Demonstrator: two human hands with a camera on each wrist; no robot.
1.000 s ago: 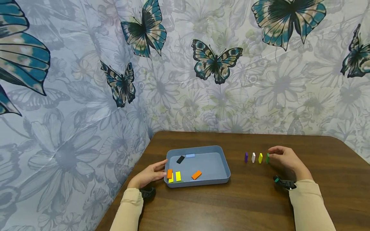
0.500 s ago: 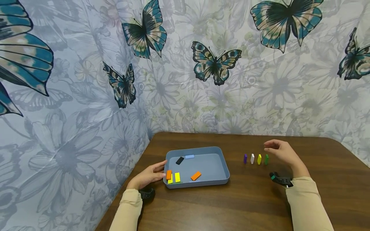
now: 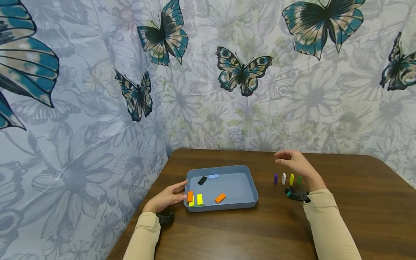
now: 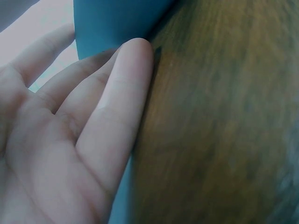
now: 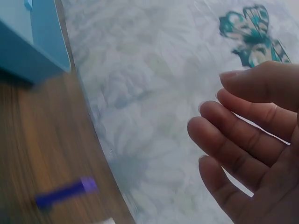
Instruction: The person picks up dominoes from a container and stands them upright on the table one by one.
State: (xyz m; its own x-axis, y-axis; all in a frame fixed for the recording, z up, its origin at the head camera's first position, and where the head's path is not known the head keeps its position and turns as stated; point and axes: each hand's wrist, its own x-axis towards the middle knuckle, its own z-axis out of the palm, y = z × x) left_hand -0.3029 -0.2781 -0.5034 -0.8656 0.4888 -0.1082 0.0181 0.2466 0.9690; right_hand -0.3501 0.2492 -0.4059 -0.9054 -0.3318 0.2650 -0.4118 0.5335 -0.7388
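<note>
A blue-grey tray (image 3: 227, 187) lies on the table, with several coloured dominoes in it. My left hand (image 3: 167, 198) rests against its left side; in the left wrist view the fingertips (image 4: 135, 56) are at the tray's wall. To the tray's right, a row of dominoes stands upright: purple (image 3: 276, 178), white (image 3: 284, 178), yellow (image 3: 291, 179) and green (image 3: 299, 181). Above and behind this row hovers my right hand (image 3: 299, 166), its fingers loosely bent around nothing. The purple domino (image 5: 65, 192) also shows in the right wrist view, below and left of that hand.
Inside the tray are a black domino (image 3: 202, 180), a light blue one (image 3: 213, 176), an orange one (image 3: 220, 198) and a yellow one (image 3: 199, 199). Another orange domino (image 3: 190, 196) overlaps a second yellow one by the left wall. A butterfly-print cloth (image 3: 208, 126) hangs behind the wooden table (image 3: 247, 234).
My right hand has left the green domino, which stands at the row's right end. It has risen and moved left over the row. The left hand stays at the tray.
</note>
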